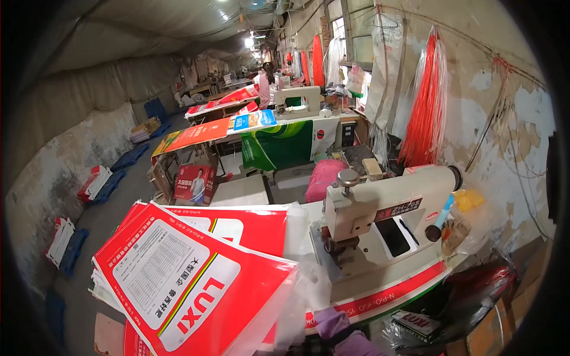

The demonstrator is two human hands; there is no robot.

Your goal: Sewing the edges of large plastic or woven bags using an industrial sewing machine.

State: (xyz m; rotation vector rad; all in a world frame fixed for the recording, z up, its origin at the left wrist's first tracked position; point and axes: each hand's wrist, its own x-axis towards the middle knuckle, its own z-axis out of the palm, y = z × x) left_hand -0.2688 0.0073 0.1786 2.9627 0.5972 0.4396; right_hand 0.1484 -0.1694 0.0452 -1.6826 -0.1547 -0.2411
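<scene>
A red and white printed sack [237, 291] lies askew over a stack of similar sacks [267, 222], its clear plastic liner [285, 314] showing at the right end. Beside that end is my right hand [316, 292], in a pale glove below a purple sleeve. It touches or nearly touches the liner; its fingers blend into the clear film, so their grip is unclear. My left hand does not show. Just beyond my right hand stands a cream industrial sewing machine [371, 204], its needle area left of a dark phone [393, 237] and a pen [409, 232].
Red and white strands [424, 107] hang on the right wall. A pink bundle [325, 178] sits behind the machine. Farther back are a second sewing machine [300, 101], a table draped with a green sack [276, 145], and a person [264, 83]. Folded piles [95, 184] line the left floor.
</scene>
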